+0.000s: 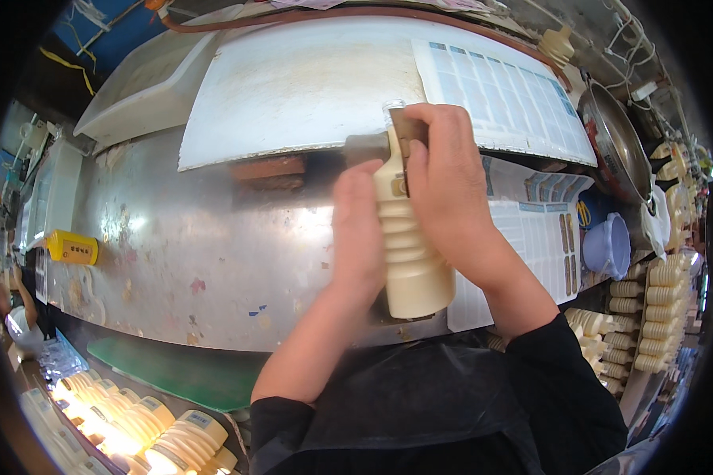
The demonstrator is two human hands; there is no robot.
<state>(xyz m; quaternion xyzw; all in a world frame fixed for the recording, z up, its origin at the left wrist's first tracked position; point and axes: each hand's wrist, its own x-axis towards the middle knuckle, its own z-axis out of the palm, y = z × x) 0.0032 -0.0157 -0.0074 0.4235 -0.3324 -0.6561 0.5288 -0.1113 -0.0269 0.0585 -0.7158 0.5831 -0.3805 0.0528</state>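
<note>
A cream-coloured ribbed plastic bottle point(410, 253) lies lengthwise between my hands over a steel machine top, its neck pointing away from me. My left hand point(358, 229) presses against the bottle's left side. My right hand point(445, 182) wraps over the bottle's upper part and neck, where a brown nozzle piece point(368, 146) meets the bottle's mouth. The mouth itself is hidden under my right fingers.
The curved steel machine surface point(182, 253) spreads to the left, with a yellow box point(73, 248) at its left edge. Many similar cream bottles lie at lower left point(135, 431) and in rows at right point(657, 309). A blue plastic cup point(608, 245) and a metal pan point(616, 142) sit at right.
</note>
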